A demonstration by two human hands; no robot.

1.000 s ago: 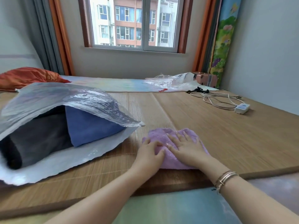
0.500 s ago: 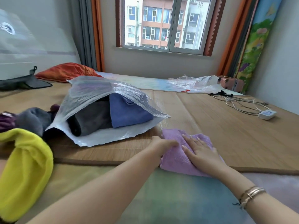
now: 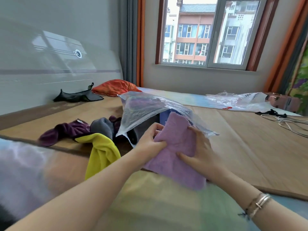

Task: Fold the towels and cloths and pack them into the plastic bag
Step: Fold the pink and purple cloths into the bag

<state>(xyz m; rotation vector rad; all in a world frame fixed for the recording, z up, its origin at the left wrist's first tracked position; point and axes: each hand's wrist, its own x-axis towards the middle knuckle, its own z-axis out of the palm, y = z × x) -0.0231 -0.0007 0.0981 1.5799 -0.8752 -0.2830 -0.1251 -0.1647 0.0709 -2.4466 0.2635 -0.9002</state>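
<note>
Both hands, left hand [image 3: 150, 140] and right hand [image 3: 200, 154], grip the folded lilac towel [image 3: 173, 147], aiming it into the plastic bag [image 3: 150, 107] mouth

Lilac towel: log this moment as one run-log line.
step: bagging | left hand: holds lilac towel | right hand: holds same towel | plastic bag: open, towel at mouth | yellow cloth: unfolded

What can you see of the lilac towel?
The lilac towel is a fluffy, terry-looking cloth, folded into a thick pad. Both hands grip it, the left hand at its left edge, the right hand at its right. It is lifted and tilted, its top end at the mouth of the plastic bag.
</note>
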